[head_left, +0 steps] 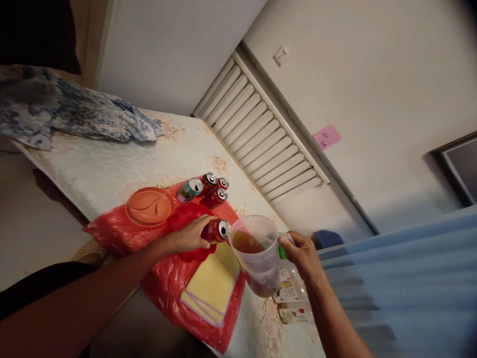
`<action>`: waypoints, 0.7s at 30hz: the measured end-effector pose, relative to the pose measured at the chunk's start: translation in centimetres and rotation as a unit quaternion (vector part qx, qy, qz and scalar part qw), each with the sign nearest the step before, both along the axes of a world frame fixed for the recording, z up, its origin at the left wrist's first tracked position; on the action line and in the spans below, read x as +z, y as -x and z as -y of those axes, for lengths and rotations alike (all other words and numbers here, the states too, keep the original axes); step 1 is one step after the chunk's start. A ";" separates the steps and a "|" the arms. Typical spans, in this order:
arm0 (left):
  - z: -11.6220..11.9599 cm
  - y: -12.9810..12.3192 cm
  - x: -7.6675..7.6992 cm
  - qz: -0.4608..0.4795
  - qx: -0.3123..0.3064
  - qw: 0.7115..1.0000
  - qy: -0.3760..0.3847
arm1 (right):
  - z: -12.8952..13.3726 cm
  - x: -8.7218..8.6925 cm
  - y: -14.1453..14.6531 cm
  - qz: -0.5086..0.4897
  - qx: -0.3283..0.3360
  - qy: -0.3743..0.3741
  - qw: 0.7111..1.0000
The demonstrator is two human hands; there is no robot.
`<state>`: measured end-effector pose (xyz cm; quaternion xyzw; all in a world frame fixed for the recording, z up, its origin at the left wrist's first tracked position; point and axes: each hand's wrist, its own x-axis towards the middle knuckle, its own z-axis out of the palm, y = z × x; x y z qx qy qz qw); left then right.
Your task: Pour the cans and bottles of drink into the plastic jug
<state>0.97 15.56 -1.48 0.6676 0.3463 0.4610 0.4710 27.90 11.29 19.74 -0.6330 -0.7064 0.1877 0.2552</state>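
My left hand (192, 233) is wrapped round a red drink can (215, 231), its opened top facing the pitcher. By its handle my right hand (303, 253) grips a clear plastic pitcher (261, 268) with brown liquid inside, tilted toward the can. The pitcher's rim is close to the can's top; whether they touch, I cannot tell. Beyond my left hand stand a green can (189, 191) and several red or dark cans (217, 198). An orange round lid (149, 205) and a folded yellow cloth (214, 283) lie on a red plastic bag (167, 293).
A floral-patterned tabletop (112, 159) carries everything. Labelled clear bottles (292, 314) are partly behind the pitcher. Crumpled patterned fabric (100, 117) lies at the far left end. A white slatted rack (264, 134) is by the wall, and a blue curtain (402, 278) hangs at right.
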 end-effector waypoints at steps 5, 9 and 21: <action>0.0 -0.1 0.2 -0.008 0.006 1.000 -0.001 | -0.1 0.0 0.0 0.014 0.003 0.005 1.000; 0.2 0.0 0.4 -0.006 0.003 1.000 -0.002 | -0.2 0.1 0.1 0.020 0.007 0.010 1.000; 0.2 0.0 0.5 0.004 -0.004 1.000 0.005 | -0.2 0.2 -0.4 0.017 0.009 0.013 1.000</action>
